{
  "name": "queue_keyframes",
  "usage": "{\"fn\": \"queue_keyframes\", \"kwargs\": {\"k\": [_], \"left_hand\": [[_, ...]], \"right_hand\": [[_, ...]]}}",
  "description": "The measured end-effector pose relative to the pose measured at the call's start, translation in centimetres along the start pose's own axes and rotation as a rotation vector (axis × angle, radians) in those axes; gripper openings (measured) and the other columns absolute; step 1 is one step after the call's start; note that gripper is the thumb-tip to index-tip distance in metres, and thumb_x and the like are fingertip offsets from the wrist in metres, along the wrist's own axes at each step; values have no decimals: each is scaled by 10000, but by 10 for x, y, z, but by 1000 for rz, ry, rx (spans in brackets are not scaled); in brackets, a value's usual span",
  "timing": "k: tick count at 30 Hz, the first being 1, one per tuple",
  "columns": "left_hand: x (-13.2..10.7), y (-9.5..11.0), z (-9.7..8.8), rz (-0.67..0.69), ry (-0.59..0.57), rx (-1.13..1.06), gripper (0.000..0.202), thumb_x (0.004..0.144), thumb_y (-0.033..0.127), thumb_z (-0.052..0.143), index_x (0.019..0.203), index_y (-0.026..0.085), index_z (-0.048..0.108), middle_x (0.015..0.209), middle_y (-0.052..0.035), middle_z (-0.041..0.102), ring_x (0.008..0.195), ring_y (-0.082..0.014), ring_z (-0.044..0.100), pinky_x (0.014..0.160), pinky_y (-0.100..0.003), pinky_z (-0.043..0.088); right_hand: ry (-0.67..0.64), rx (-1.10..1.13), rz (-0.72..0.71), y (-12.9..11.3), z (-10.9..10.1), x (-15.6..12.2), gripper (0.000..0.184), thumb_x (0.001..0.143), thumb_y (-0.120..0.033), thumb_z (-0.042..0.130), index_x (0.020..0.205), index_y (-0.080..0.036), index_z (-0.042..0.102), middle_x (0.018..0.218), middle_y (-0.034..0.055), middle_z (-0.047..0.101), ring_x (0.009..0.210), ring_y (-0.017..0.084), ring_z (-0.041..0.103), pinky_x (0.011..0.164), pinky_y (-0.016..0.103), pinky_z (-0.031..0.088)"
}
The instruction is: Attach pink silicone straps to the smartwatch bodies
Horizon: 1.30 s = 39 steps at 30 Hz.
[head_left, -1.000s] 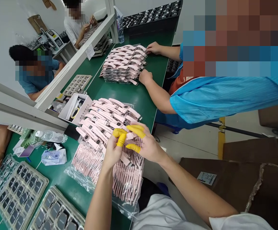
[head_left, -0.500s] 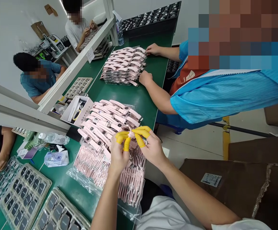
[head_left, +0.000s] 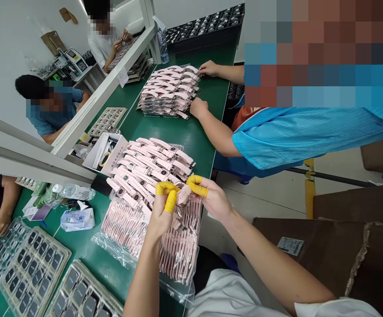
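Between my two hands is a pink watch strap [head_left: 184, 194], bent into a curve above the table. Yellow finger cots cover several of my fingertips. My left hand [head_left: 164, 207] pinches one end, with its thumb and forefinger closed. My right hand [head_left: 213, 196] grips the other end from the right. Just beyond is a pile of pink-strapped watches [head_left: 154, 158] laid in rows. Under my wrists, many pink straps [head_left: 178, 251] stand packed side by side in clear plastic bags. Whether a watch case is fixed to the held strap, I cannot tell.
Trays of dark square watch faces [head_left: 34, 268] lie at the lower left. A white box [head_left: 113, 152] and a plastic bottle [head_left: 77, 192] stand left of the pile. A co-worker in a blue jacket [head_left: 277, 136] handles another watch stack [head_left: 168, 90]. Cardboard boxes [head_left: 317, 246] are at right.
My hands have drawn a little apart, the right one moving right. More of the pink strap now shows between them. The watch pile stays where it was.
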<state>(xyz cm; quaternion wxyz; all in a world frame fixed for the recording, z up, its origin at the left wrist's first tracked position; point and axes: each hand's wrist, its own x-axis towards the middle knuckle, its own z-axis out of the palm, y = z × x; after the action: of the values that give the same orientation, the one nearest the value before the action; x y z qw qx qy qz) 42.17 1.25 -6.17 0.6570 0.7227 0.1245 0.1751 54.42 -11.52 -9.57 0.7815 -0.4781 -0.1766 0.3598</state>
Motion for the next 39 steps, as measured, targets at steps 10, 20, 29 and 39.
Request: {"fn": "queue_keyframes", "kwargs": {"k": [10,20,29,39], "left_hand": [[0,-4,0,126,246,-141,313,965,470,714,1023,257,492,944,-7,656,911,-175,651,987,-388,510],[-1,9,-13,-63,-245,-139,308,1002,430,676,1215,218,605,1091,-85,679,982,-195,648,908,-330,525],[-14,-4,-12,-31,-237,-170,269,1000,342,689,1211,217,578,1013,-50,621,904,-154,592,831,-274,519],[-10,-3,-19,17,-269,-64,190,1027,340,634,1162,212,592,1093,-79,632,1027,-198,620,948,-349,519]], "right_hand": [[5,161,40,-5,11,-7,380,814,-522,805,797,-201,604,710,-9,481,587,128,390,496,260,308],[-84,-145,-66,-22,9,-14,359,834,-480,823,755,-184,636,774,0,551,738,159,509,701,295,432],[-114,-114,99,-20,6,-19,427,801,-538,824,719,-191,589,712,-20,496,660,134,433,636,289,382],[-118,-199,81,-22,5,-18,390,804,-522,829,794,-193,620,787,-3,564,723,149,506,681,289,448]]}}
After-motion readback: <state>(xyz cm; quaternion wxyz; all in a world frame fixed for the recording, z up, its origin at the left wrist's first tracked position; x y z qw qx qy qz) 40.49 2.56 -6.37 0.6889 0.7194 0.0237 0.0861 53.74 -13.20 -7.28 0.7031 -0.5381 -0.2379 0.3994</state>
